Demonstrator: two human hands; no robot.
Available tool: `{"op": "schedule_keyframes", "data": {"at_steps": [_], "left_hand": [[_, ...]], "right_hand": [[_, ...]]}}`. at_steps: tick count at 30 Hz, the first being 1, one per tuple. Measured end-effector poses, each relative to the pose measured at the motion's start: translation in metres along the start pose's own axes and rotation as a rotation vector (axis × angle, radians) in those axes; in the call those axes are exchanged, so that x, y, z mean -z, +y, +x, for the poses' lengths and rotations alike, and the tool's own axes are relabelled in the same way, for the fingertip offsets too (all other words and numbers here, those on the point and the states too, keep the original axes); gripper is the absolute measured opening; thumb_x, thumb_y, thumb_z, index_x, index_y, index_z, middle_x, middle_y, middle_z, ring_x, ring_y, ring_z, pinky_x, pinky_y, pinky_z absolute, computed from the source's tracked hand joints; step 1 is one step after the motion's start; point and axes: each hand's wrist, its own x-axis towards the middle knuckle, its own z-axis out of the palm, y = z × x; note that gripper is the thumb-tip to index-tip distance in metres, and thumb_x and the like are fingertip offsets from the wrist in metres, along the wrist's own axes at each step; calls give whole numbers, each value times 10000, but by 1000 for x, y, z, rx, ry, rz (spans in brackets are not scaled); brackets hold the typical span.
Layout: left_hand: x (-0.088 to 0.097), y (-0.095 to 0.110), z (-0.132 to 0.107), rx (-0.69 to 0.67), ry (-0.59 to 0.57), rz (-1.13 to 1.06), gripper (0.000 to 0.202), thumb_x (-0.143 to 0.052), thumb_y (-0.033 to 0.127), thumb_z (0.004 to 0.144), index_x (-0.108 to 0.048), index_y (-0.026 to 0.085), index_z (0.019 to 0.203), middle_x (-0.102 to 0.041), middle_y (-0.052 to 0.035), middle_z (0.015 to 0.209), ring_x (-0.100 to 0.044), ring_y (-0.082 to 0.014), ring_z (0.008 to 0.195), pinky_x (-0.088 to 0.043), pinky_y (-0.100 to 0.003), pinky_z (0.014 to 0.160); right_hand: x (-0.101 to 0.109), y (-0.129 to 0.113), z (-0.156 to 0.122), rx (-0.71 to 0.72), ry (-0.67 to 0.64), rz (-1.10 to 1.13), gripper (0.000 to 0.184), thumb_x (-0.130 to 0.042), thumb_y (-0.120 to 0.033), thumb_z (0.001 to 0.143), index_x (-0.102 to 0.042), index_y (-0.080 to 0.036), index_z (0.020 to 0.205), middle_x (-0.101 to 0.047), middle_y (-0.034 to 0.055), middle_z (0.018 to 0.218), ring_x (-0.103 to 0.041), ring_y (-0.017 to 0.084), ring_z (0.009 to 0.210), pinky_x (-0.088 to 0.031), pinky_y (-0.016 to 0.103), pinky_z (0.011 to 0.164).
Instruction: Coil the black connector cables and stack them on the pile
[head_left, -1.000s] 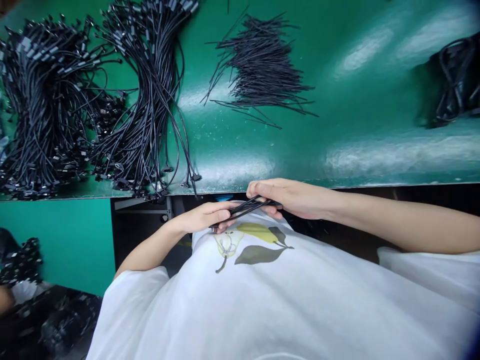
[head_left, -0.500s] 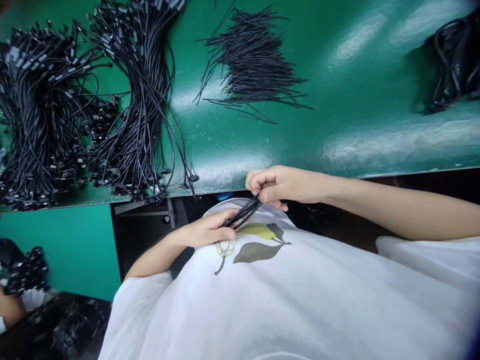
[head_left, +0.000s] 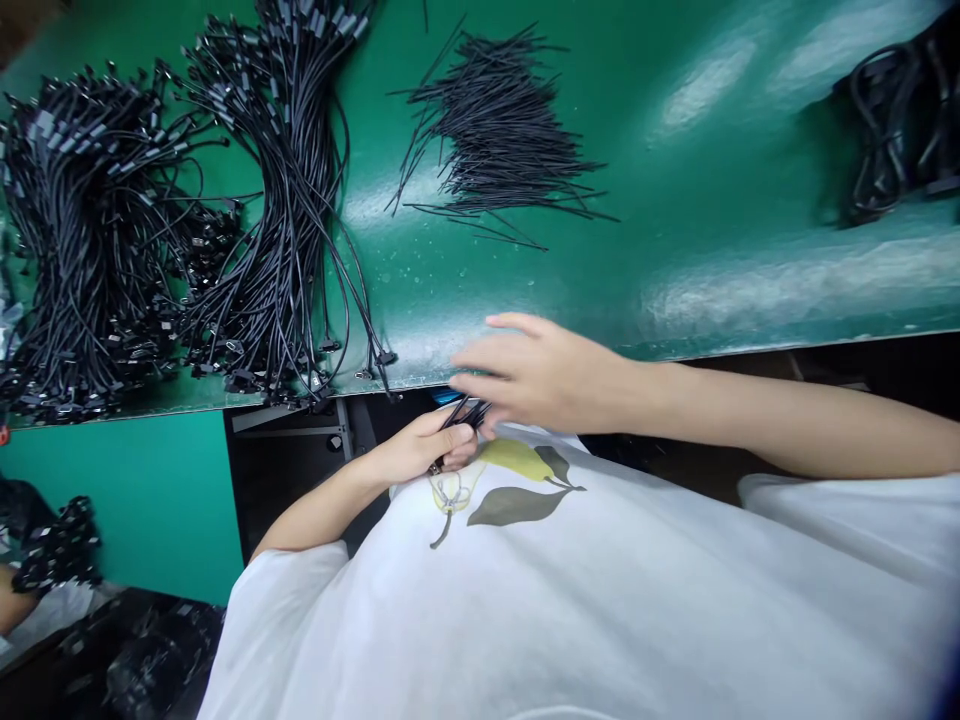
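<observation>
Clamping a folded black cable [head_left: 469, 411] in our left hand [head_left: 420, 448], we have our right hand [head_left: 551, 375] spread beside it, contact unclear; thin black strips [head_left: 510, 130] lie beyond both hands.

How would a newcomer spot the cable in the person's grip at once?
On the green table, find the near edge, right of the big cable piles. Past that edge, before the white shirt, the left hand grips a black cable bundle. Unlike the piled ones, it is held in a hand, off the table.
</observation>
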Motion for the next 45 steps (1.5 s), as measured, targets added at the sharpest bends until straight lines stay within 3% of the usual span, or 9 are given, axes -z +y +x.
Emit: {"op": "schedule_keyframes", "data": {"at_steps": [5, 11, 17, 22, 30, 35, 38, 42, 45], "left_hand": [[1, 0, 1, 44, -16, -36, 571, -534, 699, 805, -526, 128, 775, -353, 51, 600, -282, -59, 493, -233, -218, 453], [9, -7, 4, 21, -1, -45, 455, -551, 583, 865, -555, 138, 957, -441, 32, 649, -348, -73, 518, -270, -215, 477], [15, 2, 6, 64, -1, -19, 455, -677, 546, 787, -608, 101, 847, -534, -19, 738, -512, -115, 668, -463, -267, 662], [14, 4, 7, 112, 3, -174, 454, -704, 513, 776, -628, 92, 927, -454, 20, 684, -484, -92, 579, -411, -226, 525], [13, 4, 16, 116, 15, -349, 389, -788, 379, 719, -667, 62, 909, -455, -8, 711, -407, -82, 612, -383, -202, 497], [10, 5, 15, 163, 15, -357, 384, -781, 394, 720, -650, 64, 868, -434, 7, 660, -377, -68, 565, -330, -187, 471], [8, 2, 13, 129, 90, -314, 410, -790, 432, 693, -623, 88, 841, -411, 26, 643, -373, -71, 550, -332, -190, 455], [7, -2, 11, 87, 181, -228, 449, -757, 511, 695, -565, 123, 815, -351, 53, 623, -301, -61, 527, -187, -166, 414], [9, 0, 15, 48, 153, -47, 493, -659, 613, 743, -537, 142, 822, -335, 65, 603, -288, -66, 507, -204, -188, 432]], "right_hand": [[-21, -9, -1, 206, -107, -171, 342, -459, -396, 977, -567, -116, 1141, -567, 51, 800, -505, 176, 726, -321, 308, 634], [-22, -6, -2, 264, -132, -248, 249, -332, -110, 974, -575, -141, 928, -528, 24, 735, -447, 146, 648, -244, 306, 602], [-14, -4, 6, 203, -145, -188, 302, -320, -131, 991, -566, -161, 819, -542, 27, 723, -428, 136, 643, -223, 309, 607], [-15, 9, 6, 156, -227, -83, 290, -324, -164, 989, -610, -138, 951, -564, 38, 738, -455, 146, 663, -213, 304, 594], [-11, 14, 9, -22, -251, 144, 251, -444, -225, 927, -676, -172, 846, -629, 41, 771, -499, 142, 693, -263, 292, 657], [-9, 22, 9, -92, -311, 361, 274, -437, -239, 953, -702, -231, 1018, -686, 8, 902, -574, 134, 776, -329, 272, 684], [-15, 18, 5, -30, -291, 185, 277, -418, -202, 963, -686, -197, 1031, -676, 29, 900, -569, 151, 791, -354, 298, 719], [-26, 5, -1, 99, -90, -296, 325, -381, -170, 960, -576, -72, 1201, -626, 95, 864, -521, 200, 760, -325, 352, 691], [-30, 7, -3, 171, 26, -415, 195, -386, -153, 958, -577, -111, 958, -528, 32, 712, -432, 156, 620, -205, 322, 575]]}}
